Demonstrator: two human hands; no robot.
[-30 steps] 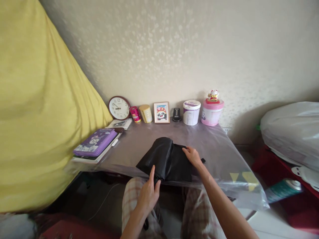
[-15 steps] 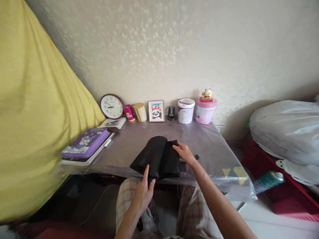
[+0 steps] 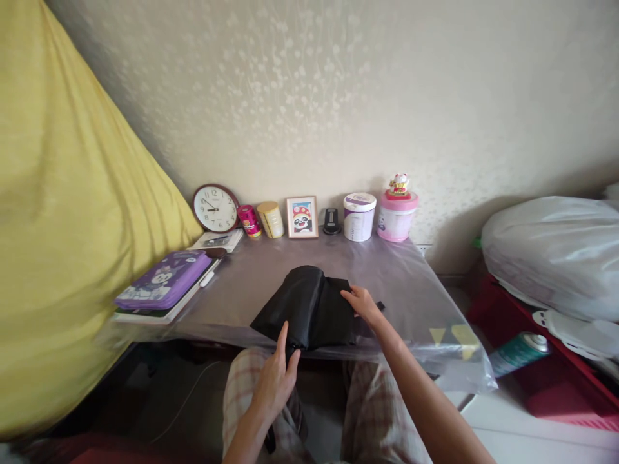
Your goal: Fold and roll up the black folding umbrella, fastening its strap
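A black folding umbrella (image 3: 294, 303) lies loosely gathered at the front of the table, its fabric panels fanned to both sides. My left hand (image 3: 275, 380) closes around its near end, with the index finger stretched along the cloth; the handle itself is mostly hidden by the palm. A dark strap dangles below that hand. My right hand (image 3: 360, 303) pinches the edge of the right-hand panel between thumb and fingers. Past the right wrist, a short black tab (image 3: 381, 306) sticks out over the table.
The table (image 3: 401, 277) has a clear plastic cover. Along the wall stand a clock (image 3: 215, 208), cans, a picture frame (image 3: 302, 218) and tubs (image 3: 359, 219). A purple case (image 3: 164, 280) lies on books at left. Bags (image 3: 551, 251) and a spray can (image 3: 520, 354) are at right.
My right hand has drawn the right-hand panel slightly outward to the right, so it spreads wider and flatter. My left hand stays almost where it was.
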